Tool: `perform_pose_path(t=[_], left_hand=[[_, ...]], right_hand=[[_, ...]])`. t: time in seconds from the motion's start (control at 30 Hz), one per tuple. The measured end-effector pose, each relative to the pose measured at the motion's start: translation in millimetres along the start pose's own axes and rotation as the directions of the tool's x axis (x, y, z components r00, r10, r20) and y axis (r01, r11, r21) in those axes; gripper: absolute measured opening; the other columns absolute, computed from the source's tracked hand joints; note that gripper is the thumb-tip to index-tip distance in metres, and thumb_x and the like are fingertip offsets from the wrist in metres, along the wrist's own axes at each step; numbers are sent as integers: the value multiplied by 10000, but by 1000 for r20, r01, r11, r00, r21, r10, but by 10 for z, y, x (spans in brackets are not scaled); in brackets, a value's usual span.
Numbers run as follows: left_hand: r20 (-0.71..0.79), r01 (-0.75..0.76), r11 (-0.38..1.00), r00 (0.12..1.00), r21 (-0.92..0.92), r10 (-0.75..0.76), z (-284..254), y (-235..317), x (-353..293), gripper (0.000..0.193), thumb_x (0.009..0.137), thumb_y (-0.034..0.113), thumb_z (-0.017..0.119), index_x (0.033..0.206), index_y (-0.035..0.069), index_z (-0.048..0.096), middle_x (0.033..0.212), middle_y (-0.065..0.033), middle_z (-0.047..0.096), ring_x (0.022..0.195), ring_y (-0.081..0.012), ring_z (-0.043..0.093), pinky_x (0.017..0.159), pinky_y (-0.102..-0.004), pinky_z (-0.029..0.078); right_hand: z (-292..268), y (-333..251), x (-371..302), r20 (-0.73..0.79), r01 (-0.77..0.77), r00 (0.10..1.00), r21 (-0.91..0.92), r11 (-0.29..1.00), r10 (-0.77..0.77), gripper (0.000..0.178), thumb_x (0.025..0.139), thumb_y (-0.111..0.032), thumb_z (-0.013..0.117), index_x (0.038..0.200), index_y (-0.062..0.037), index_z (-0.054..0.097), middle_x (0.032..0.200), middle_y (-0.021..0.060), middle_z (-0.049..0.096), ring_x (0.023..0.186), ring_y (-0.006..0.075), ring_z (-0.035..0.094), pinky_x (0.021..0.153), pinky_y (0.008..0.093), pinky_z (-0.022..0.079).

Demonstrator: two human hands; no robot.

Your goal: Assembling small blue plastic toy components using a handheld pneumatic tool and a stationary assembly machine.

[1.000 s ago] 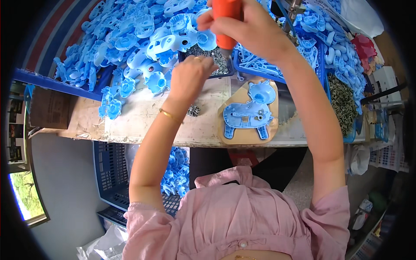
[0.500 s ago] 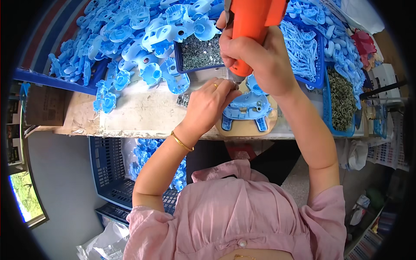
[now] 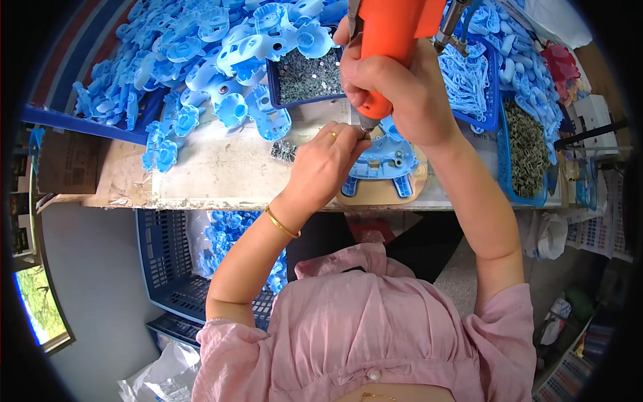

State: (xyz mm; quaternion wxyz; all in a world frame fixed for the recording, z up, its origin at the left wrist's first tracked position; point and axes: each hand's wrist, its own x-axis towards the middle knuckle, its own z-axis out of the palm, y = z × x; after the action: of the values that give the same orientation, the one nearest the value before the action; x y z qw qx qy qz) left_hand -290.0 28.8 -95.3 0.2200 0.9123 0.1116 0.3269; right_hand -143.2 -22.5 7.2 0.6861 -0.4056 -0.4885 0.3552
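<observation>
My right hand (image 3: 418, 97) is wrapped round an orange power screwdriver (image 3: 388, 40), held upright with its tip pointing down. Under the tip, a light-blue plastic shell (image 3: 382, 161) with short legs lies hollow side up on a tan board (image 3: 418, 187). My left hand (image 3: 321, 161) covers the left part of this shell. Its thumb and fingers are pinched together beside the screwdriver's tip, and what they hold is hidden. Loose screws (image 3: 284, 151) lie on the table just left of this hand.
Blue plastic shells (image 3: 201, 53) are heaped at the back left. Behind my hands stands a dark-blue tray of screws (image 3: 308, 77). To the right are a basket of thin blue parts (image 3: 465, 80) and a blue bin of small metal pieces (image 3: 526, 151). A crate (image 3: 157, 261) sits below the table.
A metal fitting with a hose has come into view beside the screwdriver at the top right. Both hands stay almost in place, the left still at the tip.
</observation>
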Motion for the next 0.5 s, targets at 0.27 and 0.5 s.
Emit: perform_pose_path(t=[0.27,0.5], left_hand=[[85,72,986,993,150,-86,-85,-5,-88,712,719,505,826,1173,12,588,955,-116,625,956,-299,597,777,-382,536],[161,41,972,984,230,-80,1,-71,-202,844,706,513,816,1332,8,562,1215,-113,631,1055,-285,583,909,-394,491]], right_hand=[[-11,201,-188,22,-93,995,-167,982,98,245,865,-120,661,1053,18,585,706,26,597,605,85,571,556,243,453],[-13,428,-243,-45,-124,992,-73,990,121,213,868,-102,692,1032,-4,597,714,18,602,597,77,570,555,241,469]])
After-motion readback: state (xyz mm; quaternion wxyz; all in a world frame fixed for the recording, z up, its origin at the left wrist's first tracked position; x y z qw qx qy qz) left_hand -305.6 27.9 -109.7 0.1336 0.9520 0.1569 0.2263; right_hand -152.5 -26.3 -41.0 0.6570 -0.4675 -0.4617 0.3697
